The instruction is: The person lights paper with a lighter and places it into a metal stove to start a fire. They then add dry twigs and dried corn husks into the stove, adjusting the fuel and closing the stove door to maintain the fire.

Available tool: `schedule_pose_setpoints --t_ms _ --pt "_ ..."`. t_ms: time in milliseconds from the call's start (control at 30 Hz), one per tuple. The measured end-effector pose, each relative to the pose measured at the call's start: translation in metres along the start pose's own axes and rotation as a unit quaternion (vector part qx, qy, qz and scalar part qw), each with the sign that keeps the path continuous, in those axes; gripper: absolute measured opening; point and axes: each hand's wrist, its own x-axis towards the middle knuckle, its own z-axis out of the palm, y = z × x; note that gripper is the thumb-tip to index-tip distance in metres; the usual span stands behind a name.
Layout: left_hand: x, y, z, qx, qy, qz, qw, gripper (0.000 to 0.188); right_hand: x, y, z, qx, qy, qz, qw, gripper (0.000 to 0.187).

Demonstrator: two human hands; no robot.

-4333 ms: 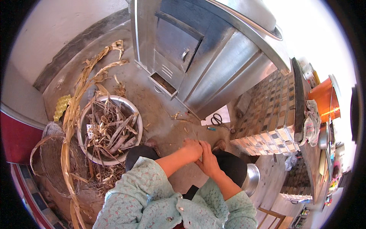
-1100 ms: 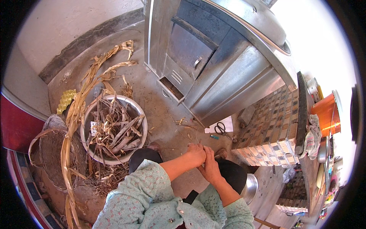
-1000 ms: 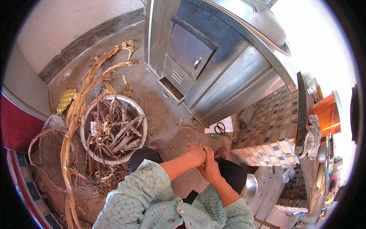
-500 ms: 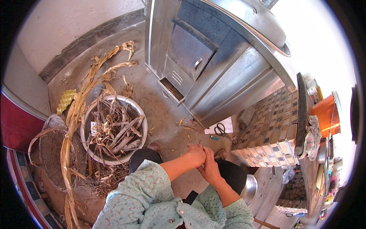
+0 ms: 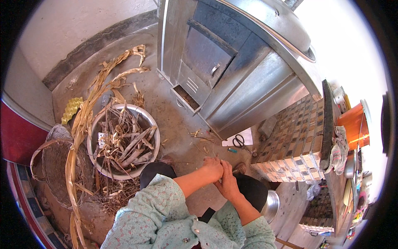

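My left hand (image 5: 212, 167) and my right hand (image 5: 229, 181) meet in front of my knees. The left fingers are curled, and whatever they might hold is hidden. Against the side of the left hand, my right hand lies with its thumb and fingers around it. Left of my knees stands a metal basin (image 5: 156, 143) heaped with broken sticks (image 5: 132, 143). Ahead is a metal stove (image 5: 207, 54) with its fire door shut and its ash drawer (image 5: 186, 98) pulled partly out.
Black-handled scissors (image 5: 239, 140) lie on white paper (image 5: 247, 135), with a teal lighter (image 5: 232, 150) nearby. A wicker basket (image 5: 56, 174) and long dry stalks (image 5: 76, 141) are at the left. A brick-patterned counter (image 5: 290, 141) stands right. Another metal bowl (image 5: 272, 203) sits beside my right knee.
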Motion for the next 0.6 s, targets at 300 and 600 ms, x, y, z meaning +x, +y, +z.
schedule_pose_setpoints --t_ms 300,600 --pt "0.002 -0.001 0.0 -0.012 -0.003 -0.004 1.0 0.058 0.001 0.001 0.001 0.005 -0.003 0.009 1.0 0.083" --pt "-0.003 0.006 -0.005 0.018 0.009 0.017 1.0 0.049 0.0 -0.008 -0.009 0.003 0.0 0.0 1.0 0.08"
